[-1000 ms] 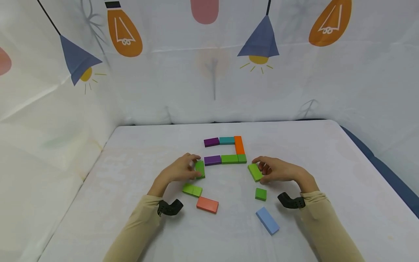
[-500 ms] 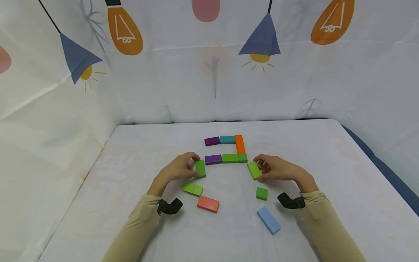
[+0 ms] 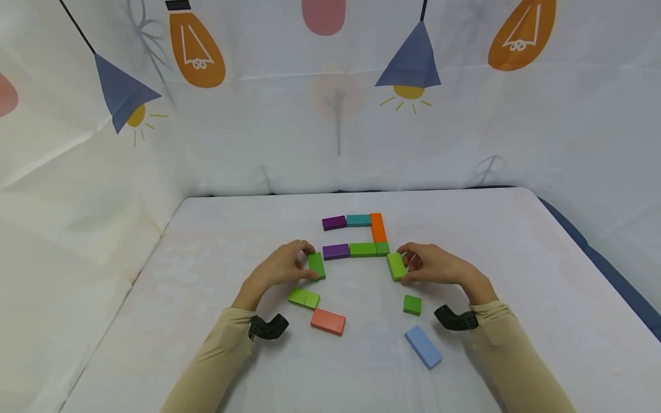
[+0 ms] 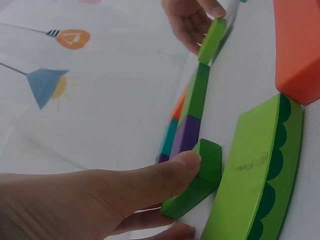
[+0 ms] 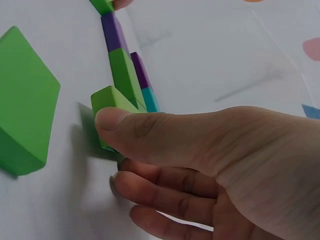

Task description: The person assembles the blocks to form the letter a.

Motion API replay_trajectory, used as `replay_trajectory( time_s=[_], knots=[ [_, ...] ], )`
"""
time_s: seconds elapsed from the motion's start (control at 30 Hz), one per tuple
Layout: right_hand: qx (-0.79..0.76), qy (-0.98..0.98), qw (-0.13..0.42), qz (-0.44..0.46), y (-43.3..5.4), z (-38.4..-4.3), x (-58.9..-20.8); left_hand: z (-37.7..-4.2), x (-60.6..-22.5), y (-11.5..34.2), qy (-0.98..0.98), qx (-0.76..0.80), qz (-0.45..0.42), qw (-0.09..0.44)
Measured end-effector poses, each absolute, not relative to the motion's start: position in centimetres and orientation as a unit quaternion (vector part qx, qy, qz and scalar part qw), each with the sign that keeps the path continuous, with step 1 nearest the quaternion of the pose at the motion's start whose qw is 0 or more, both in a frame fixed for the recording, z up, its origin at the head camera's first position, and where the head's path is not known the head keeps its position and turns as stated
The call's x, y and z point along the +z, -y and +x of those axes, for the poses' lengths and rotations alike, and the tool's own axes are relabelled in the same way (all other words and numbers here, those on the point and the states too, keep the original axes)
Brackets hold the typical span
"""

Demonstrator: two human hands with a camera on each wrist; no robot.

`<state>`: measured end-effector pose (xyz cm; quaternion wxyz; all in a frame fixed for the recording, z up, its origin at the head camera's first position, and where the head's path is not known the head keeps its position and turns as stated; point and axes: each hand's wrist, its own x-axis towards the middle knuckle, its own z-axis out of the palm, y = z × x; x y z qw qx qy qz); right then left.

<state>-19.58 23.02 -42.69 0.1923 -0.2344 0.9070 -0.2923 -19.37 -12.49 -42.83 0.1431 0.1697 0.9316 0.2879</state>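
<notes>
My left hand [image 3: 283,265] pinches a green block [image 3: 317,265] between thumb and fingers, just left of and nearer than the purple block [image 3: 336,252]. With thumb and fingertips my right hand [image 3: 439,265] pinches a light green block [image 3: 396,267] by the near right corner of a row. That row runs from the purple block through a green block [image 3: 363,249] to a small green block [image 3: 382,248]. An orange block [image 3: 378,228] joins it to a teal block [image 3: 358,221] and a dark purple block [image 3: 334,223] behind. In the right wrist view the thumb covers part of the light green block [image 5: 112,95].
Nearer on the white table [image 3: 206,241] lie a light green block [image 3: 304,298] with a scalloped side, a coral block [image 3: 327,322], a small green block [image 3: 412,305] and a blue block [image 3: 423,347]. A printed curtain [image 3: 289,126] hangs behind the table.
My right hand has moved slightly left, bringing its light green block against or close to the row's right end and turning it straighter. The left hand stays nearly still with its green block.
</notes>
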Motion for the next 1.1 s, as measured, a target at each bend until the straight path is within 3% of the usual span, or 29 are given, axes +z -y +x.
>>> replay_trajectory(
  time_s=[1.1],
  knots=[
    [-0.308, -0.904, 0.196, -0.225, -21.93, -19.26, -42.50, -19.28, -42.86, 12.66, -0.940, 0.254, 0.186, 0.128]
  ],
)
